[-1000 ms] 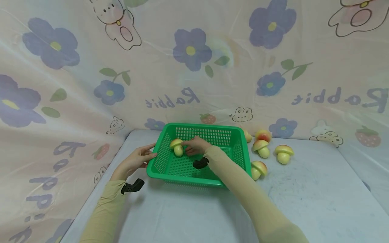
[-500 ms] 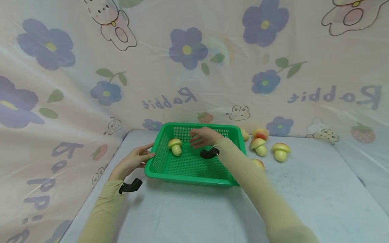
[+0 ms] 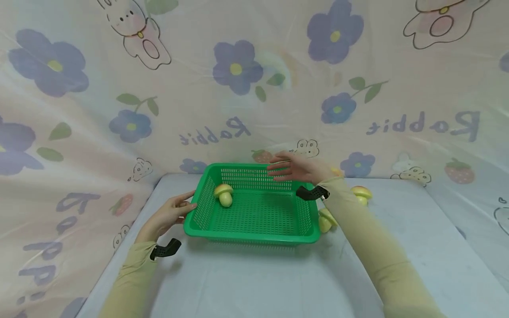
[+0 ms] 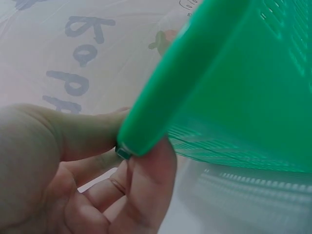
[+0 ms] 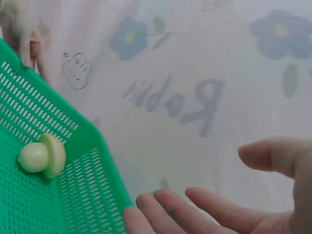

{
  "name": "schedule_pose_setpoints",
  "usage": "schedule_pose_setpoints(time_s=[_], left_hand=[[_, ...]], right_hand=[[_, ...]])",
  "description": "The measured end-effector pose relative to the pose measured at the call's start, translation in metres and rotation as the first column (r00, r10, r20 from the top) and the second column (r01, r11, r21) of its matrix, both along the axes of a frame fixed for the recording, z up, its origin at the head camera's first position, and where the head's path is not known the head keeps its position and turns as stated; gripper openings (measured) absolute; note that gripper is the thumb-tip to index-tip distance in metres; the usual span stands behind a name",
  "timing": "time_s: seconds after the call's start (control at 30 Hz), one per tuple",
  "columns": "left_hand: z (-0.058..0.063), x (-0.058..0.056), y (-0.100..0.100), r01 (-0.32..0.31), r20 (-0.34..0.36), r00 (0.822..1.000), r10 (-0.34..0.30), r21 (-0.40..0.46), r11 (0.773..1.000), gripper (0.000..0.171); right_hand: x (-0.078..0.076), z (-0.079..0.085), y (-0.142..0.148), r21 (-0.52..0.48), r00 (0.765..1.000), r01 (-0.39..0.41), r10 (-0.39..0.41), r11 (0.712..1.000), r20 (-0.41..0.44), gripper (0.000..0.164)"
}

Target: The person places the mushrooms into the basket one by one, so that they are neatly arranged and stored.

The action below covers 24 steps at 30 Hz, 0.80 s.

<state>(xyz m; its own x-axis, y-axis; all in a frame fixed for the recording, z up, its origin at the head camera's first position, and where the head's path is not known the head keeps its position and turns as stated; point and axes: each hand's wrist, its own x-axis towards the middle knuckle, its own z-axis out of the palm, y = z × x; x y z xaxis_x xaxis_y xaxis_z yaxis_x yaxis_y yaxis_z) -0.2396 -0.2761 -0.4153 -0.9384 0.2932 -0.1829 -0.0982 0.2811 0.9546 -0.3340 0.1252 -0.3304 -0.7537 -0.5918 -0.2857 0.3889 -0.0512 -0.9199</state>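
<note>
A green plastic basket [image 3: 252, 239] stands on the table, with one toy mushroom [image 3: 224, 195] lying in its back left corner. My left hand [image 3: 167, 216] grips the basket's left rim; in the left wrist view the thumb and fingers pinch the green rim [image 4: 170, 92]. Above the back right part of the basket is my right hand [image 3: 294, 168], its fingers spread and nothing held. The right wrist view shows the fingers loosely extended near the rim, with the mushroom [image 5: 51, 156] farther off inside.
Right of the basket lie a mushroom [image 3: 326, 221] partly behind the basket and forearm, and another mushroom [image 3: 361, 194] partly behind the sleeve. An orange-yellow piece [image 3: 337, 172] peeks out behind the right wrist. A patterned curtain [image 3: 254, 115] rises behind the table.
My right hand has moved from beside the mushroom in the basket up and to the right, its fingers opening out. The mushroom stays in the basket. My left hand keeps hold of the rim.
</note>
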Motion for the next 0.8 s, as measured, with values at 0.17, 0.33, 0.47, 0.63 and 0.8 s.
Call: schedule_pose_setpoints(time_s=[0.17, 0.33, 0.47, 0.63, 0.8], left_hand=[[-0.002, -0.001, 0.001, 0.006, -0.008, 1.000, -0.006, 0.005, 1.000, 0.069], [-0.005, -0.002, 0.000, -0.012, -0.001, 1.000, 0.012, 0.013, 1.000, 0.069], [-0.007, -0.002, -0.001, -0.006, 0.004, 1.000, 0.006, 0.025, 1.000, 0.070], [-0.006, -0.002, -0.001, -0.009, -0.004, 1.000, 0.009, 0.035, 0.999, 0.070], [-0.007, -0.003, -0.002, -0.014, 0.005, 1.000, 0.014, 0.041, 0.999, 0.069]], right_hand=[[0.010, 0.009, 0.030, -0.007, 0.997, 0.031, -0.031, 0.999, -0.070, 0.051], [0.022, 0.011, 0.058, -0.036, 0.991, 0.051, -0.055, 0.998, -0.121, 0.053], [0.029, 0.010, 0.080, -0.055, 0.987, 0.062, -0.069, 0.997, -0.143, 0.056], [0.040, 0.006, 0.106, -0.048, 0.982, 0.120, -0.126, 0.992, -0.140, 0.059], [0.051, -0.006, 0.129, 0.046, 0.972, 0.183, -0.174, 0.982, -0.156, 0.060]])
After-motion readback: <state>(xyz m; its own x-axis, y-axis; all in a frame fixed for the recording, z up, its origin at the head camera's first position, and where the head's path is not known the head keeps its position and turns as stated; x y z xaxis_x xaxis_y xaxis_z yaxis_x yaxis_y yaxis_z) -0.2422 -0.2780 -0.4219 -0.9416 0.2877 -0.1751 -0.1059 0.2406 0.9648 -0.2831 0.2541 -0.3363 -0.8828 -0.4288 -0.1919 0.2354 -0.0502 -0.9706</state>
